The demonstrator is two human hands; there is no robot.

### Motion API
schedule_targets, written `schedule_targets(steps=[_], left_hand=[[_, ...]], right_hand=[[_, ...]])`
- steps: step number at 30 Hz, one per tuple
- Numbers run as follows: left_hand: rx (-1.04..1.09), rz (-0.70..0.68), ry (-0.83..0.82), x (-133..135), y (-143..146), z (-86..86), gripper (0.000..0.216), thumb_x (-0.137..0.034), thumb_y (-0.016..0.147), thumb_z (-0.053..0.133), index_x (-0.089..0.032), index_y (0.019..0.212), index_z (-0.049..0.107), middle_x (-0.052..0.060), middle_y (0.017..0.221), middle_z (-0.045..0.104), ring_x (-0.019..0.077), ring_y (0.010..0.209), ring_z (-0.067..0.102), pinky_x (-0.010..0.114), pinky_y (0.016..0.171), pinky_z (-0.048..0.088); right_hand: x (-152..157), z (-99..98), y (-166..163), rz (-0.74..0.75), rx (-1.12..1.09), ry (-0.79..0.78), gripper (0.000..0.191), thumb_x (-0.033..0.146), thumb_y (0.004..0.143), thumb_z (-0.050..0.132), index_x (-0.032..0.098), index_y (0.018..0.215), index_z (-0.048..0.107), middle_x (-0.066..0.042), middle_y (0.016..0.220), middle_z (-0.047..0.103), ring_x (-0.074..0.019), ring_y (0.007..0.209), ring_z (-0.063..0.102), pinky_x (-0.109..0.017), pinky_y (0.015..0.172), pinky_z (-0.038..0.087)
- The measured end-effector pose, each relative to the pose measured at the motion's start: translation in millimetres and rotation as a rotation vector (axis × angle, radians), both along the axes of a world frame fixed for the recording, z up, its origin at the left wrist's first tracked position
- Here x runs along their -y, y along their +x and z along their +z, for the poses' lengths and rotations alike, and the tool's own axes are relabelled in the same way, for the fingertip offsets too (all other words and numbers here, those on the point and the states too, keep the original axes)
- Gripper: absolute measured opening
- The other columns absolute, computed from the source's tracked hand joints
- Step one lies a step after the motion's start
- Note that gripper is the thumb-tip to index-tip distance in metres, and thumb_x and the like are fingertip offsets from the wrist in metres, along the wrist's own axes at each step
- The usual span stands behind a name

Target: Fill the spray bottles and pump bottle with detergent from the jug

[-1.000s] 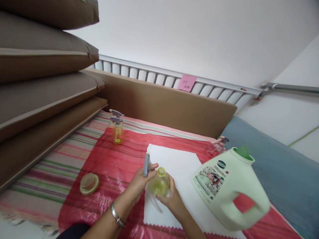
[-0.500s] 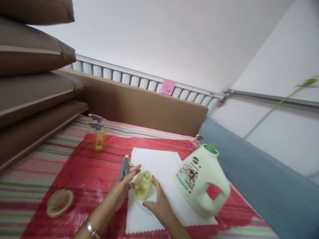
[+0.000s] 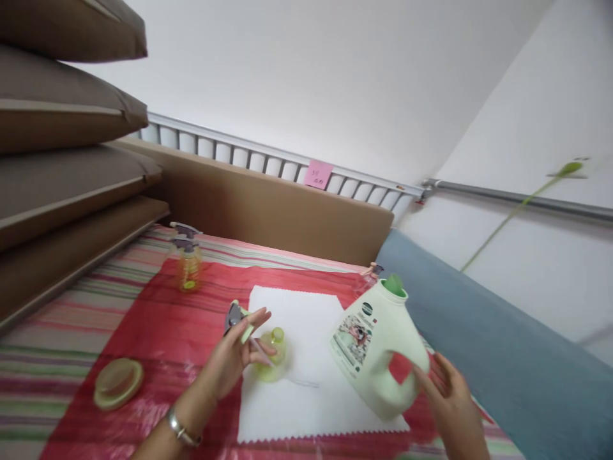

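My left hand (image 3: 230, 361) is shut on a grey and green spray head (image 3: 235, 317), held just left of a small yellow-green bottle (image 3: 272, 351). The bottle stands uncapped on a white cloth (image 3: 306, 396). My right hand (image 3: 447, 399) is at the lower right, fingers apart, beside the handle of a big pale green detergent jug (image 3: 371, 342). The jug stands on the cloth's right edge and its mouth is uncapped.
A red plastic sheet (image 3: 191, 319) covers a striped cloth. On it are a yellow spray bottle (image 3: 188, 263) at the back left, a round lid (image 3: 118, 382) at the front left and a pinkish bottle (image 3: 368, 278) behind the jug. Brown cushions (image 3: 67, 160) are stacked left; blue fabric (image 3: 483, 351) lies right.
My right hand has let go of the small bottle and moved right to the jug's handle. My left hand still holds the spray head. The view has swung to the right.
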State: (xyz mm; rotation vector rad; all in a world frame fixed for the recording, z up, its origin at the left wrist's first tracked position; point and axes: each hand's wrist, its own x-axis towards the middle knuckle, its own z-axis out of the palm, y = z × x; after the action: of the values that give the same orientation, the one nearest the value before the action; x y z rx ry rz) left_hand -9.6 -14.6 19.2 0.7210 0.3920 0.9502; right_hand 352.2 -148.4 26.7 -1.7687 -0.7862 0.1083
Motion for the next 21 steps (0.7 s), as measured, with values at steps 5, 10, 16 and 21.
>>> schedule_targets(steps=[5, 10, 16, 21], left_hand=[[0.056, -0.065, 0.031, 0, 6, -2.9, 0.043, -0.039, 0.086, 0.042, -0.025, 0.126, 0.050, 0.013, 0.145, 0.029, 0.0212, 0.077, 0.067, 0.034, 0.063, 0.054], [0.067, -0.097, 0.025, -4, 7, -5.4, 0.042, -0.038, 0.087, 0.040, -0.025, 0.126, 0.049, 0.013, 0.146, 0.025, 0.0221, 0.079, 0.067, 0.035, 0.064, 0.053], [0.082, -0.141, 0.029, -2, 12, -13.5, 0.043, -0.039, 0.088, 0.038, -0.027, 0.129, 0.045, 0.013, 0.147, 0.022, 0.0234, 0.079, 0.067, 0.037, 0.065, 0.052], [0.097, -0.166, 0.012, -1, 17, -18.8, 0.045, -0.040, 0.088, 0.039, -0.029, 0.130, 0.043, 0.014, 0.148, 0.018, 0.0253, 0.082, 0.067, 0.038, 0.066, 0.052]], right_hand=[[-14, -3.6, 7, 0.061, -0.109, -0.250, 0.053, 0.058, 0.055, 0.063, 0.017, 0.088, 0.063, -0.007, 0.081, 0.071, -0.0283, 0.077, 0.064, -0.033, 0.064, 0.052], [-23, 3.8, 5, 0.028, -0.075, -0.299, 0.038, 0.059, 0.057, 0.061, 0.021, 0.061, 0.058, -0.001, 0.048, 0.061, -0.0225, 0.047, 0.057, -0.031, 0.044, 0.043], [-30, 54.4, -9, 0.047, 0.175, -0.456, 0.042, 0.061, 0.060, 0.054, 0.022, 0.073, 0.063, -0.004, 0.050, 0.065, -0.0266, 0.050, 0.060, -0.034, 0.046, 0.044], [-28, 89.5, -13, 0.273, 0.299, -0.583, 0.040, 0.060, 0.060, 0.054, 0.027, 0.080, 0.067, -0.002, 0.059, 0.068, -0.0246, 0.056, 0.062, -0.032, 0.055, 0.048]])
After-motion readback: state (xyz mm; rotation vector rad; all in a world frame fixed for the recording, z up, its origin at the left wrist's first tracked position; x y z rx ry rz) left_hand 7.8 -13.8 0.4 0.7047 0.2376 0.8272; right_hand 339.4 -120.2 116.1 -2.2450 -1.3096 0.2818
